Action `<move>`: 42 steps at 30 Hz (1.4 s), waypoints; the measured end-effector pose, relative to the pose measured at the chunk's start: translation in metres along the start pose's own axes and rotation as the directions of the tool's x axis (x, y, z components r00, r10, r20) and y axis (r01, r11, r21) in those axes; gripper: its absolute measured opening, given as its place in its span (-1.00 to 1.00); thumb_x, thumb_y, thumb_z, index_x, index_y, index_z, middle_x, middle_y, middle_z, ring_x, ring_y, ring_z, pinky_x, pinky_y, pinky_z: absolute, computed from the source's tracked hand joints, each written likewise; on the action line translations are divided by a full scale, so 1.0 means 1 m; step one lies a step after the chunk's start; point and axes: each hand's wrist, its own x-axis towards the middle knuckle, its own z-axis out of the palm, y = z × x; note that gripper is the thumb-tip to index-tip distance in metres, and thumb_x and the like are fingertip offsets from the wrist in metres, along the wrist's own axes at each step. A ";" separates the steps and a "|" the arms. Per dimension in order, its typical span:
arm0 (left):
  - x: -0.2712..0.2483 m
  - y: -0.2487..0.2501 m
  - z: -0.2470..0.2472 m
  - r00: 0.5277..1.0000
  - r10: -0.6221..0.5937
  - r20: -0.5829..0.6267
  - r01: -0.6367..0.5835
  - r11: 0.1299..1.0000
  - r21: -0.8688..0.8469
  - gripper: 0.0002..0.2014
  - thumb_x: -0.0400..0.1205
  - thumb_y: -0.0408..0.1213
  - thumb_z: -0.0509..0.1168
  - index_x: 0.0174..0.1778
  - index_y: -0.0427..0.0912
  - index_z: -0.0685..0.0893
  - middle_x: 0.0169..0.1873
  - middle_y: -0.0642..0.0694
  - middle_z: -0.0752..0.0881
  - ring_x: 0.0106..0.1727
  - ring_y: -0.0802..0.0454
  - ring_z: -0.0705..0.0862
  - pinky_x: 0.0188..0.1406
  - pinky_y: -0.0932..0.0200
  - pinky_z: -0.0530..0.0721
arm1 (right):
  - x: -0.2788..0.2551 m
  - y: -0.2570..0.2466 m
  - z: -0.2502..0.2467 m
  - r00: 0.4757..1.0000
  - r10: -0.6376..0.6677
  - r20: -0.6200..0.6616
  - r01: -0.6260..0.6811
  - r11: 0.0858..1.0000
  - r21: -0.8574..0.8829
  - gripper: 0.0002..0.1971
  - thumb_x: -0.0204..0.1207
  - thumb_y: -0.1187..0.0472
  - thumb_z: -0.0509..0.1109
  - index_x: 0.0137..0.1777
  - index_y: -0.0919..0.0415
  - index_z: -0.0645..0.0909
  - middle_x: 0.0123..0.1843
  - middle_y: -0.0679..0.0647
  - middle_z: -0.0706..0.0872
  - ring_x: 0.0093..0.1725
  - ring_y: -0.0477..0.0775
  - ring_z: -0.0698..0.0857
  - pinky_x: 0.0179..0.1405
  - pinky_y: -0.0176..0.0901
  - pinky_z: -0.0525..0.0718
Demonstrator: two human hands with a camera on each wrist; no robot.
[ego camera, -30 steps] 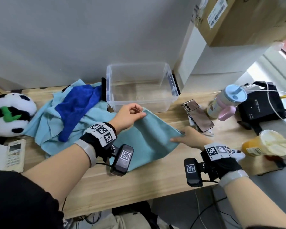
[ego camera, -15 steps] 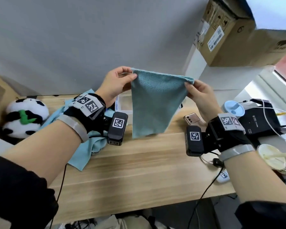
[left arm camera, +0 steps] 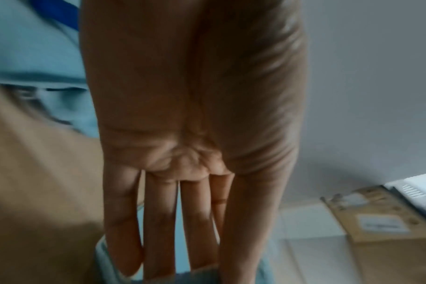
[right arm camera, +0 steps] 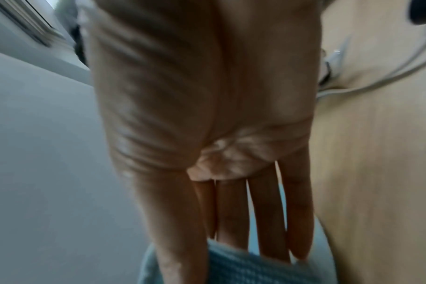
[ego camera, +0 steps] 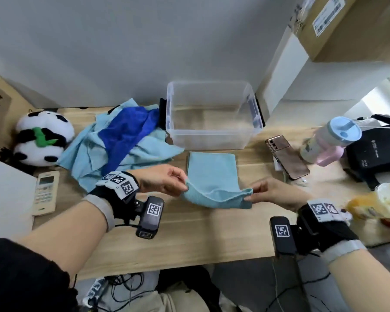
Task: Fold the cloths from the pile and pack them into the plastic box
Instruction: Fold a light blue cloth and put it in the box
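Observation:
A teal cloth lies folded on the wooden desk, just in front of the clear plastic box. Its far part is flat; its near edge is lifted off the desk. My left hand pinches the near left corner, and my right hand pinches the near right corner. The right wrist view shows thumb and fingers closed over teal fabric. In the left wrist view the fingers reach down onto the cloth edge. The box is empty. A pile of light blue and dark blue cloths lies left of it.
A panda plush and a remote control sit at the left. Right of the cloth lie a phone, a lidded cup, a black device with cables and a drink cup. Cardboard boxes stand at the upper right.
The cloth, held up in the air between both hands half a second ago, now lies on the desk before the box. Both hands have come down with it, still pinching its near corners.

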 end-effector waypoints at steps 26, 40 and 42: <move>0.080 -0.052 -0.016 0.854 -0.168 -0.492 0.054 0.970 -0.237 -0.90 0.59 -0.44 0.31 -0.09 -0.18 0.70 -0.49 0.08 0.78 -0.55 0.29 0.69 -0.55 0.45 0.56 | 0.075 0.070 -0.004 0.738 0.434 -0.517 -0.333 0.900 0.280 -0.90 0.56 0.32 0.34 -0.18 0.25 0.65 -0.29 0.12 0.67 -0.40 -0.06 0.60 -0.40 -0.29 0.57; 0.137 -0.031 -0.015 0.731 -0.155 -0.664 0.139 0.987 -0.078 -0.84 0.53 -0.32 0.40 -0.07 -0.33 0.75 -0.22 -0.19 0.73 -0.49 0.11 0.61 -0.57 0.32 0.38 | 0.144 0.065 -0.035 0.650 0.503 -0.570 -0.359 0.864 0.353 -0.81 0.45 0.20 0.50 -0.35 0.14 0.60 -0.48 0.05 0.52 -0.54 -0.07 0.42 -0.66 -0.34 0.40; 0.138 -0.032 -0.014 0.718 -0.124 -0.685 0.162 0.987 -0.008 -0.85 0.51 -0.24 0.44 -0.12 -0.25 0.77 -0.24 -0.17 0.75 -0.38 0.01 0.63 -0.34 0.25 0.50 | 0.146 0.065 -0.036 0.679 0.491 -0.546 -0.393 0.871 0.295 -0.76 0.44 0.16 0.50 -0.41 0.12 0.57 -0.51 0.02 0.46 -0.55 -0.07 0.36 -0.68 -0.35 0.33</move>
